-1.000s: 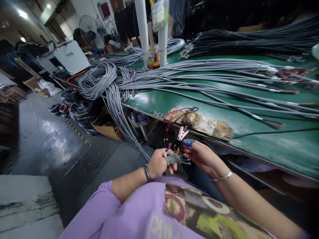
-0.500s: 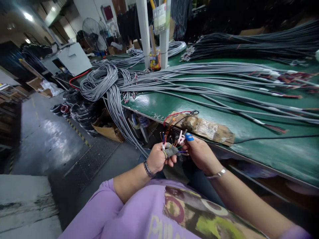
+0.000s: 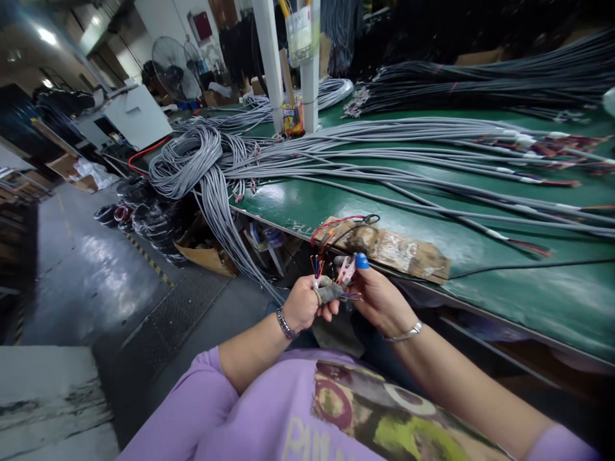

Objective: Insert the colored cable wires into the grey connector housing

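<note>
My left hand [image 3: 303, 304], with grey coverings on its thumb and a finger, is closed around a cable end. Thin coloured wires [image 3: 317, 264] fan upward out of that grip, and a few more stick out to the right. Close beside it, my right hand [image 3: 382, 299] pinches a pale pink clip [image 3: 346, 273] under a thumb capped in blue. The clip is right by the wires; whether its jaws hold one I cannot tell. The cable's grey length below my left hand is hidden.
On the green table [image 3: 490, 288], a taped cardboard piece [image 3: 398, 248] lies at the near edge with red and black leads. Long grey cables [image 3: 384, 169] stretch across, and a coil [image 3: 187, 160] hangs over the left edge. White posts [image 3: 310, 70] rise behind; black cables [image 3: 480, 86] lie at back right.
My right hand has come slightly left and nearer my left hand, bringing the pink clip among the wires. My left hand stays almost in place. The view has shifted slightly.
</note>
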The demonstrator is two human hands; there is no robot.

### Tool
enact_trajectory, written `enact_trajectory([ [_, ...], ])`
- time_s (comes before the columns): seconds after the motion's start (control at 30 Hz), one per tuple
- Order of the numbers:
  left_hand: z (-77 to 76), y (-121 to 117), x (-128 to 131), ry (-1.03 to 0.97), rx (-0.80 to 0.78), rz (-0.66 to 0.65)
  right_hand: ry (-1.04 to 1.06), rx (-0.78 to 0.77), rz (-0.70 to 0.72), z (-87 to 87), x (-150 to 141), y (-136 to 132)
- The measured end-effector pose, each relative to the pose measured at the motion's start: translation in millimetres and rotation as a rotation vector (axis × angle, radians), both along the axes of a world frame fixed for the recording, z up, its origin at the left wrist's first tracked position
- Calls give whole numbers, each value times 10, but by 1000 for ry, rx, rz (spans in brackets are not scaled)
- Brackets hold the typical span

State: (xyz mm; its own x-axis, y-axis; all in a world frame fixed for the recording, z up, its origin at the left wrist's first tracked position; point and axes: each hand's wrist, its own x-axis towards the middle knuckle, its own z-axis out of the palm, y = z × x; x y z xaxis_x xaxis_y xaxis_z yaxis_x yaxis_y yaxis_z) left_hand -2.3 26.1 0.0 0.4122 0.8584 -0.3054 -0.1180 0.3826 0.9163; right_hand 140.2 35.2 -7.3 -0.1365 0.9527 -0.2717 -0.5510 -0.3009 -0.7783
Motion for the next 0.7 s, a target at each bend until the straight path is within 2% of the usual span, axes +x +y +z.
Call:
enact_trajectory([
  [0.1,-6,-3,-1,5,-5,-1,63,-28,-43,-10,-15,-3],
  [0.27,20,-44,-11,-10,4,19,109,-71,-11,6,-6,-25],
  [0.43,37,-182,-33,24,-31,28,203,-151,25,71,56,-78],
  [0.53,29,-253,-33,-9,-25,86,174,-148,36,91,69,-88],
  [0.7,42,-286,18,-57,-25,207,83,-66,-35,42,50,-79],
])
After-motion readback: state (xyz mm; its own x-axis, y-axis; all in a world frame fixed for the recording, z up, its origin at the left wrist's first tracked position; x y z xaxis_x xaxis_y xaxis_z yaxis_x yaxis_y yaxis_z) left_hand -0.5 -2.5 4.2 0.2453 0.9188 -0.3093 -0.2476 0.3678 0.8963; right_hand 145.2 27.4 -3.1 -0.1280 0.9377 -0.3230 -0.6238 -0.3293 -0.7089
